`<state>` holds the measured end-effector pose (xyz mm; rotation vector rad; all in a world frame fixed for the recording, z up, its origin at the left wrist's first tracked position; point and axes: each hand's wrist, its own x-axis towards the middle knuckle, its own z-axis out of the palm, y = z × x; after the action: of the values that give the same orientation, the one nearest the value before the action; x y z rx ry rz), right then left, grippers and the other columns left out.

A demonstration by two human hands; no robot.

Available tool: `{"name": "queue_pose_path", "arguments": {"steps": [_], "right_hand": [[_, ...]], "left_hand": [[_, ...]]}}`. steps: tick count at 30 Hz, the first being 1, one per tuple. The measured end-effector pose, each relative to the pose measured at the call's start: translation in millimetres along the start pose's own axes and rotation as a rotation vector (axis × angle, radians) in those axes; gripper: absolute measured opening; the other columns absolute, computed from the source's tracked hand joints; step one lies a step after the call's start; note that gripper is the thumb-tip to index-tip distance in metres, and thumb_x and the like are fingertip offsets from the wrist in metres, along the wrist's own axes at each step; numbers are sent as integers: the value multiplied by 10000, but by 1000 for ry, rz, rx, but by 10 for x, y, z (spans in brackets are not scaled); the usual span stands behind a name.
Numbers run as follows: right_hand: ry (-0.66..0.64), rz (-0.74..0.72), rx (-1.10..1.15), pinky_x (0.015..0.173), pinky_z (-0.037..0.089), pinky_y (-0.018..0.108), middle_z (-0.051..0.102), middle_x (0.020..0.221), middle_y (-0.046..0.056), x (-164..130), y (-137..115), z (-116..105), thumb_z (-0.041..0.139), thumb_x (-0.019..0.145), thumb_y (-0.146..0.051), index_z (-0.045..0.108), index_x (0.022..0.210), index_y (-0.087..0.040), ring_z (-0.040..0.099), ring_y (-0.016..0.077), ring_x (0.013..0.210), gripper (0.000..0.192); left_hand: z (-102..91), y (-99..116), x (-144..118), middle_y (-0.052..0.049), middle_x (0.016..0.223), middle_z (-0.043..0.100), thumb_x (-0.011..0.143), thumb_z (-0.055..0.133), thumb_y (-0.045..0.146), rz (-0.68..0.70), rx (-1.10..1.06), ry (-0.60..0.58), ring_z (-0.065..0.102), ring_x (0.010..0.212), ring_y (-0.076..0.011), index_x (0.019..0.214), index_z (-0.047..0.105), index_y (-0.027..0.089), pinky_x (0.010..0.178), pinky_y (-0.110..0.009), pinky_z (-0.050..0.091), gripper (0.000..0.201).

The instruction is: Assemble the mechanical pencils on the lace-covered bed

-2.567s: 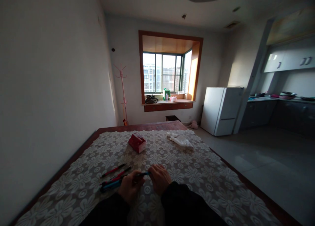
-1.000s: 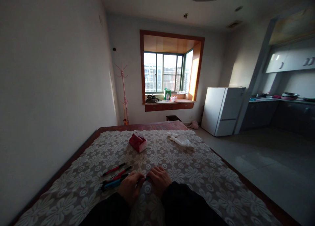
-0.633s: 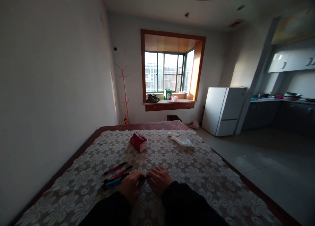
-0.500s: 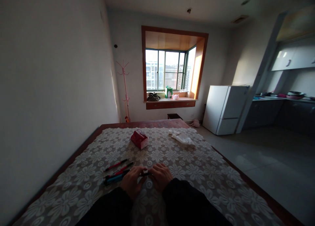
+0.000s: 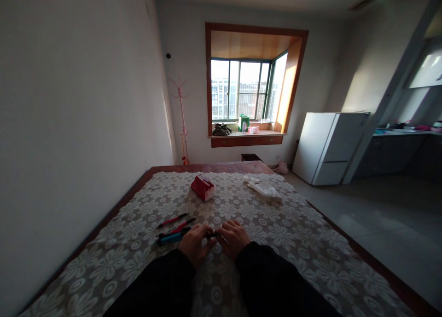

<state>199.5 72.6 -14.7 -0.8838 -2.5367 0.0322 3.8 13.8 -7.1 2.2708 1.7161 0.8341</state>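
Resting side by side on the lace-covered table (image 5: 297, 243), the person's two hands work at one dark pen (image 5: 211, 235) that spans the small gap between them. The left hand (image 5: 195, 243) has its fingers curled over the pen's left part, and the right hand (image 5: 235, 237) pinches the pen's right end with thumb and fingertips; each grip is pressed shut on the pen. Both forearms wear dark sleeves (image 5: 262, 280) that fill the near edge of the view.

Just left of the left hand lies a bundle of pens (image 5: 171, 236), blue and dark, touching or nearly touching the knuckles. Two red pens (image 5: 177, 223) lie slightly farther off, slanted on the cloth.

Well apart, toward the far end of the table, stand a red tissue pack (image 5: 203, 188) and a crumpled white plastic bag (image 5: 264, 188). Beyond the table are a bay window (image 5: 247, 96), a pink coat stand (image 5: 182, 119) in the corner and a white fridge (image 5: 329, 146).
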Motion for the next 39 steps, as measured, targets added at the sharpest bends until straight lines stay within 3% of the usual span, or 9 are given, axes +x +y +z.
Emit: {"name": "queue_pose_path", "arguments": {"steps": [3, 7, 10, 16, 23, 31, 39], "right_hand": [[-8, -11, 1, 793, 351, 343, 681, 916, 24, 2, -8, -14, 569, 945, -339, 701, 1012, -273, 583, 198, 911, 162], [13, 9, -1, 810, 340, 343, 672, 918, 24, 2, -19, -15, 570, 944, -359, 692, 975, -254, 566, 191, 910, 163], [14, 34, -11, 806, 319, 339, 665, 894, 23, 5, -18, -15, 527, 970, -315, 676, 899, -233, 553, 180, 895, 184], [29, 66, 4, 797, 294, 334, 672, 941, 18, 14, -25, -47, 518, 940, -197, 661, 966, -234, 566, 174, 910, 150], [51, 162, 17, 816, 288, 331, 675, 921, 3, 17, 0, -36, 574, 864, -153, 646, 886, -234, 567, 179, 924, 110], [117, 350, 22, 824, 287, 334, 666, 894, 11, 8, 77, 0, 556, 830, -117, 614, 826, -219, 556, 183, 900, 117], [111, 360, 44, 826, 292, 328, 673, 892, 9, 14, 95, 24, 555, 827, -129, 620, 819, -216, 567, 178, 901, 109]], "left_hand": [[-17, 11, 10, -64, 946, 713, 900, 563, 244, 21, 29, 22, 629, 966, -239, 905, 652, 219, 868, -344, 491, 92], [-5, 5, 13, -85, 910, 706, 996, 397, 278, -34, 86, 24, 629, 910, -233, 812, 653, 209, 827, -341, 480, 323], [24, -28, 2, -75, 909, 708, 1015, 369, 282, -89, 64, 4, 651, 889, -216, 897, 656, 207, 793, -310, 470, 319], [55, -74, 1, -62, 946, 726, 1044, 289, 318, -144, 36, -46, 689, 874, -199, 1025, 626, 217, 744, -283, 462, 352], [39, -39, 10, -66, 1007, 717, 952, 475, 287, -96, -1, -27, 671, 951, -215, 993, 659, 222, 805, -301, 491, 200], [32, -65, 11, -75, 1023, 725, 1010, 348, 235, -209, 87, 13, 681, 981, -217, 999, 633, 213, 830, -300, 477, 286], [-11, -38, 22, -65, 996, 723, 1017, 341, 215, -253, 88, 12, 683, 958, -218, 1014, 617, 213, 794, -300, 463, 275]]}}
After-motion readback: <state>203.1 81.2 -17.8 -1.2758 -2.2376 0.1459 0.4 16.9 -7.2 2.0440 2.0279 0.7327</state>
